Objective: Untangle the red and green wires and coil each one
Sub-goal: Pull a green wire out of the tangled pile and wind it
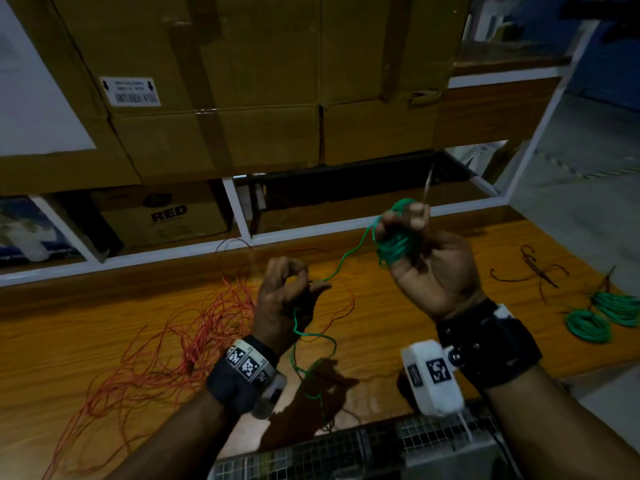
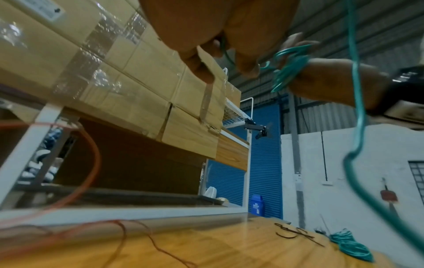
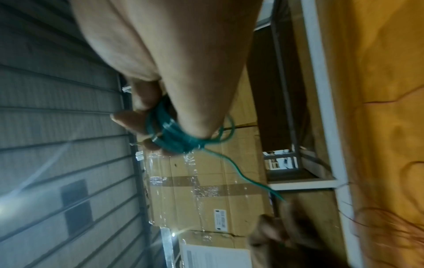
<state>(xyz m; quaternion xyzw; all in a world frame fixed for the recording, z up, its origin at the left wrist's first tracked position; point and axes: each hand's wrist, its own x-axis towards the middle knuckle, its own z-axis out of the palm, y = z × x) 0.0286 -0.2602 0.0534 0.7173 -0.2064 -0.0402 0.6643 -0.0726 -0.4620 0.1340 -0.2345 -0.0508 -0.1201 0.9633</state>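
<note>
My right hand (image 1: 412,233) is raised above the wooden table (image 1: 86,327) and grips a small coil of green wire (image 1: 394,249), wound round its fingers (image 3: 137,119); the coil (image 3: 169,134) shows clearly in the right wrist view. From the coil one green strand (image 1: 346,258) runs down left to my left hand (image 1: 294,282), which pinches it between thumb and fingers. Below that hand the loose green wire (image 1: 311,341) hangs in loops (image 2: 358,145) toward the table edge. A tangled red wire (image 1: 194,334) lies spread on the table at the left.
Two finished green coils (image 1: 602,317) and a dark wire (image 1: 533,271) lie on the table at the right. Cardboard boxes (image 1: 242,81) fill the shelf behind. A wire mesh surface (image 1: 346,452) sits at the near edge.
</note>
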